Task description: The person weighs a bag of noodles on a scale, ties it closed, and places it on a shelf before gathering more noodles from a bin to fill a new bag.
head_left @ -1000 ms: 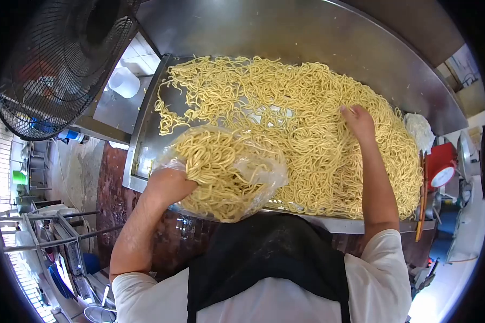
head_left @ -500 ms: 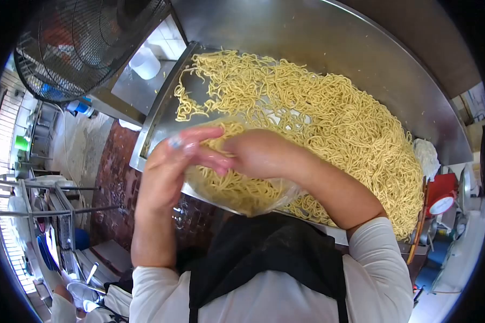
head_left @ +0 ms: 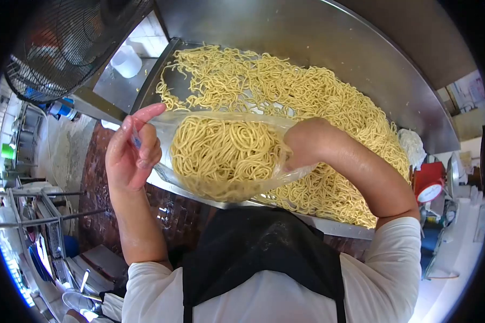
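A clear plastic bag (head_left: 164, 156) full of yellow noodles (head_left: 226, 148) is stretched sideways between my hands, over the front edge of the metal tray. My left hand (head_left: 133, 148) pinches the bag's left end, its index finger pointing out along the top. At the opposite end my right hand (head_left: 309, 141) is closed on the plastic; its fingertips are partly hidden by the bag. Behind the bag, a big heap of loose noodles (head_left: 361, 129) spreads across the tray (head_left: 334, 226).
A wire-guarded fan (head_left: 64, 48) stands at upper left, near a white plastic container (head_left: 126, 61). At right are a crumpled plastic bag (head_left: 412, 148) and a red dial scale (head_left: 430, 182). A metal rack (head_left: 43, 210) stands at lower left; part of another person shows below it.
My hands were close together over the noodle-filled bag. They have moved apart, left hand leftward and right hand rightward, pulling the bag out wide with its noodles in plain view.
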Demonstrator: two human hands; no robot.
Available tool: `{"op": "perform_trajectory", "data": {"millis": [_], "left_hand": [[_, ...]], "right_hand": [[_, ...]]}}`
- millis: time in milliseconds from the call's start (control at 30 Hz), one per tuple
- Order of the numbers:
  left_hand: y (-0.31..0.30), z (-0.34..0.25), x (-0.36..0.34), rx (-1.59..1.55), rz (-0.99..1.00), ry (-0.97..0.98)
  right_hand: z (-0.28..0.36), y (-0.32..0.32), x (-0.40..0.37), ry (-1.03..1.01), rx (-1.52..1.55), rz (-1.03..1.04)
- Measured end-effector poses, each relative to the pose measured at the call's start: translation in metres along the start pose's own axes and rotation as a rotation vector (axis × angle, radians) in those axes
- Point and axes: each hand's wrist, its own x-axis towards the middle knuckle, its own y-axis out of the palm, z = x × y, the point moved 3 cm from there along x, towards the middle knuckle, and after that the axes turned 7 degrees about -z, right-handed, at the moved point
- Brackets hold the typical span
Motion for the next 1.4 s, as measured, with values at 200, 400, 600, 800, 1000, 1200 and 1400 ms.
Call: {"op": "perform_trajectory", "data": {"millis": [200, 400, 600, 800, 1000, 1200, 1400], "left_hand": [[0.011, 0.017, -0.002, 0.265, 0.01, 0.07], [0.021, 0.036, -0.002, 0.269, 0.044, 0.01], [0.027, 0.04, 0.001, 0.119, 0.144, 0.097], [0.008, 0.041, -0.008, -0.026, 0.139, 0.13], [0.066, 0.175, -0.018, 0.763, 0.062, 0.007], [0.052, 0.175, -0.012, 0.356, -0.287, 0.123], [0.04, 0.176, -0.063, 0.199, -0.131, 0.103]], "right_hand": [[0.012, -0.017, -0.025, -0.023, -0.185, -0.094], [0.055, -0.031, -0.014, -0.178, 0.18, -0.33], [0.059, 0.031, 0.036, -0.315, 0.599, -0.633], [0.011, 0.026, -0.037, 0.018, 0.016, -0.048], [0.055, 0.007, -0.053, -0.291, 0.195, -0.69], [0.031, 0.084, -0.139, -0.578, 0.631, -1.353], [-0.126, 0.265, -0.206, 0.042, 0.985, -0.7]]}}
